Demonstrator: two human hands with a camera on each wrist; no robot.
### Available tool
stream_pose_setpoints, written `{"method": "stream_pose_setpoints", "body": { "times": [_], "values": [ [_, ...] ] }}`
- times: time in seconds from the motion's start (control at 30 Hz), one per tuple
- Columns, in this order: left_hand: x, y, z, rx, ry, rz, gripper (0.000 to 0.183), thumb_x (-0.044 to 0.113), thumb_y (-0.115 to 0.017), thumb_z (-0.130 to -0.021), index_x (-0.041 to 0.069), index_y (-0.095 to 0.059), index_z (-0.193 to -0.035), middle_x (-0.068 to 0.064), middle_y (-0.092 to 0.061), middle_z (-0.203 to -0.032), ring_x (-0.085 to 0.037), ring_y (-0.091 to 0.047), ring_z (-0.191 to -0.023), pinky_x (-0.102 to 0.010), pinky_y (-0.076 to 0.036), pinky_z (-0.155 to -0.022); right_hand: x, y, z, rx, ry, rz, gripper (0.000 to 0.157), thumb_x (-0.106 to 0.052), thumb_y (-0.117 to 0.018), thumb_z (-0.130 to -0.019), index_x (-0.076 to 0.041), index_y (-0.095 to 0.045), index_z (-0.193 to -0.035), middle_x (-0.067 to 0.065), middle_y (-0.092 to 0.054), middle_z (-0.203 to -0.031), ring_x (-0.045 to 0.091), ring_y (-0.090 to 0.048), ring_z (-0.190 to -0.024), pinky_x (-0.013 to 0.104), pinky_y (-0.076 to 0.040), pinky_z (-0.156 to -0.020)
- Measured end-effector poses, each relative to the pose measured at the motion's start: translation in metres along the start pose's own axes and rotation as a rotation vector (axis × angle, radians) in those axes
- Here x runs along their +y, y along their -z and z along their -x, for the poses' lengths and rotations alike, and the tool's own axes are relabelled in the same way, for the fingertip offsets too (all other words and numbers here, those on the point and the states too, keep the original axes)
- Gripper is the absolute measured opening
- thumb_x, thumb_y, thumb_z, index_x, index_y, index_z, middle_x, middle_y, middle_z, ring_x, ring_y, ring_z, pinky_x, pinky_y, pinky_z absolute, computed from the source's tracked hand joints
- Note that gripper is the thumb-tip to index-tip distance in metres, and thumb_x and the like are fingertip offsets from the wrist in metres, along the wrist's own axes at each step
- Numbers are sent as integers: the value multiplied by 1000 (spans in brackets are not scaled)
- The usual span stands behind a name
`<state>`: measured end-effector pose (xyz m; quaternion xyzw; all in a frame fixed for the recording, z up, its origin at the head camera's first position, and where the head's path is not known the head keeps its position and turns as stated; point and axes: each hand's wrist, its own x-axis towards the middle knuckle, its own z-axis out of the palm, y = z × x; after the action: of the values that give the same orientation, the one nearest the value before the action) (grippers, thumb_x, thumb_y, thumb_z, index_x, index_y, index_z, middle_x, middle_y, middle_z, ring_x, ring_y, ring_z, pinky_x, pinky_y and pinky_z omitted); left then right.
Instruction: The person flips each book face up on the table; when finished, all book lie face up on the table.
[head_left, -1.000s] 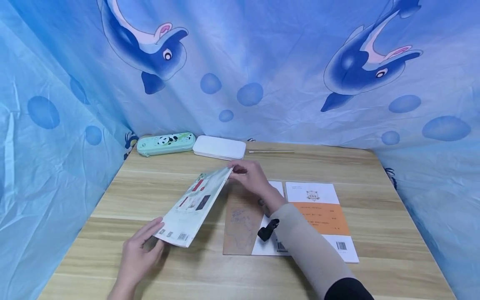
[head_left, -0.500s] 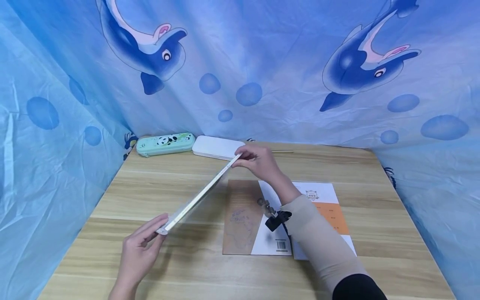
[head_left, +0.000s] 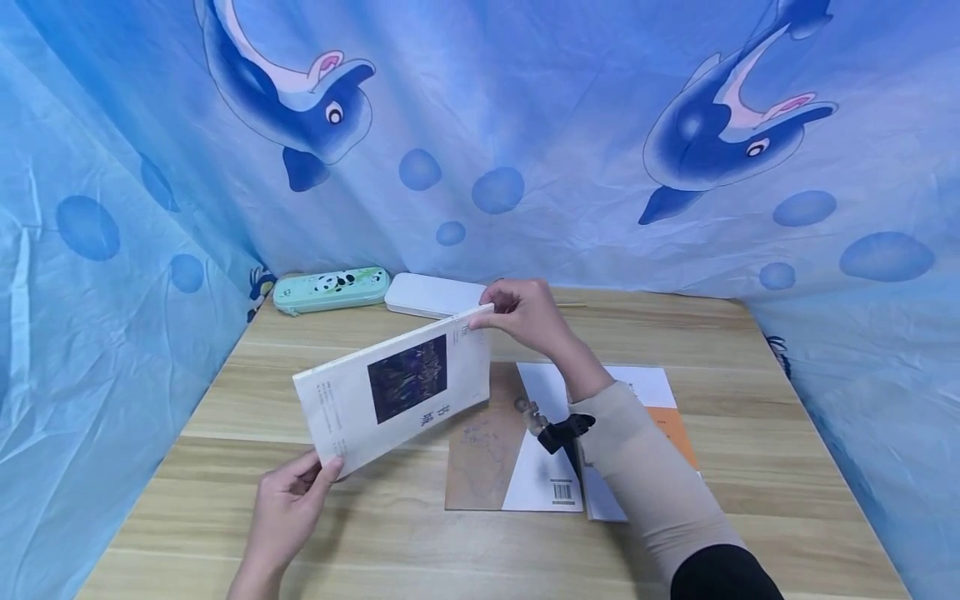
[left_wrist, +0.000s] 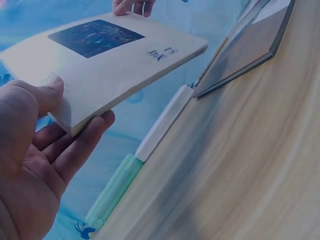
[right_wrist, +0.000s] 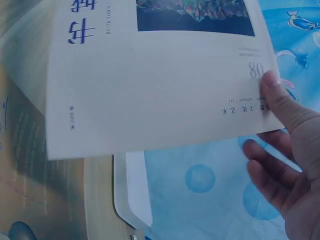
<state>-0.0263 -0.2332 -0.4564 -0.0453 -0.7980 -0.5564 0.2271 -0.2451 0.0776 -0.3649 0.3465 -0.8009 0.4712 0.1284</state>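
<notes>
1. I have one thin, closed book (head_left: 393, 396) with a pale cover, a dark rectangular picture (head_left: 408, 377) and dark blue characters.
2. It hangs tilted above the worktop (head_left: 187, 492), its printed cover turned towards me and its right end higher.
3. My left hand (head_left: 288, 508) grips its lower left corner; my right hand (head_left: 528, 317) pinches its upper right corner.

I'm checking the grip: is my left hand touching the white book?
Touching: the left wrist view shows the left hand pinching the white book, thumb on its cover, fingers underneath.
</notes>
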Motion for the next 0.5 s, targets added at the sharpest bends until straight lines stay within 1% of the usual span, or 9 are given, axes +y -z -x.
{"method": "stream_pose_setpoints", "body": {
  "times": [0.13, 0.2, 0.27, 0.33, 0.4, 0.47, 0.5],
  "values": [
    [-2, -2, 1, -35, 24, -47, 18, -17, -66, -87, -14, -71, -104, -17, -75, -96, 6, -69, -87, -13, -56, -73, 5, -3, 0, -46, -108, 28, 27, -24, -90, -77, -8, -74, -91, 0, -69, -77, 14, -58, -65, 30, -51, -60],
    [-4, -3, 2, -47, 39, -78, 18, -14, -67, -88, -13, -72, -105, -25, -73, -95, 8, -68, -86, -12, -56, -72, 9, -5, 0, -78, -164, 38, 27, -26, -89, -78, -9, -74, -92, 1, -70, -81, 14, -63, -71, 31, -55, -65],
    [-5, -4, 3, -48, 58, -107, 18, -12, -69, -88, -12, -72, -106, -26, -73, -94, 10, -67, -84, -12, -56, -70, 14, -9, 0, -102, -209, 35, 27, -25, -89, -79, -9, -73, -93, 2, -70, -83, 15, -65, -74, 32, -57, -68],
    [-6, -6, 3, -41, 68, -136, 19, -11, -71, -88, -12, -72, -107, -25, -73, -93, 12, -66, -83, -12, -56, -69, 19, -14, 1, -120, -251, 14, 26, -24, -88, -81, -8, -73, -95, 4, -70, -84, 17, -65, -74, 32, -58, -67],
    [-7, -7, 4, -31, 80, -156, 21, -10, -72, -86, -13, -71, -107, -25, -73, -93, 13, -65, -82, -13, -56, -69, 23, -20, 2, -119, -292, -12, 25, -21, -86, -82, -7, -73, -97, 6, -68, -86, 18, -65, -74, 31, -58, -66],
    [-8, -8, 3, -15, 91, -184, 24, -10, -74, -85, -14, -70, -109, -26, -73, -94, 10, -66, -83, -13, -56, -69, 28, -27, 3, -110, -342, -16, 25, -21, -84, -84, -6, -73, -101, 8, -69, -90, 19, -66, -77, 30, -59, -65],
    [-9, -8, 3, -5, 97, -205, 26, -9, -75, -84, -14, -70, -110, -26, -73, -94, 5, -68, -82, -13, -56, -68, 29, -31, 4, -102, -364, -16, 26, -21, -83, -86, -5, -73, -104, 9, -69, -93, 19, -67, -79, 29, -59, -66]
  ]
}}
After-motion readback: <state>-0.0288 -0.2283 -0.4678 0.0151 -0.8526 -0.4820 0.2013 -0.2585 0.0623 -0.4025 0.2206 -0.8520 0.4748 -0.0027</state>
